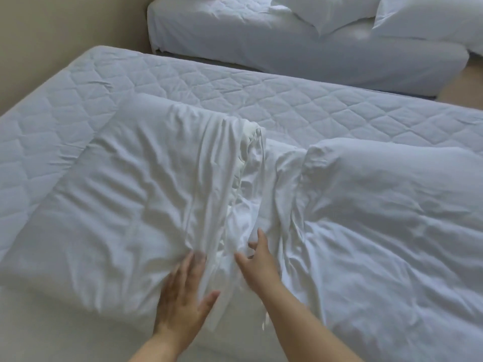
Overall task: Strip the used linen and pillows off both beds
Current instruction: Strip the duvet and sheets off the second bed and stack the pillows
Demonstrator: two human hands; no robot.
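**Both hands at the open end of a pillowcase on the near bed**

The near bed (287, 100) shows only its quilted mattress cover, and two white pillows lie side by side along its near edge. The left pillow (125, 194) lies at an angle, one corner pointing toward the bed's far left corner. The right pillow (392, 205) runs off toward the right edge. Between them a loose pillowcase end (243, 178) is bunched in long folds that trail down to the near edge.

The left hand (183, 296) lies flat on the near right corner of the left pillow, fingers straight and spread, pressing the cloth and gripping nothing. The right hand (257, 259) is in the bunched folds just beside it, thumb and forefinger apart. It is blurred, and whether any finger pinches the cloth cannot be told.

The far bed (261, 53), set well apart beside the beige wall (65, 27), has a white sheet on it. Two more pillows, one (326, 14) beside the other (431, 17), lie along its far side.
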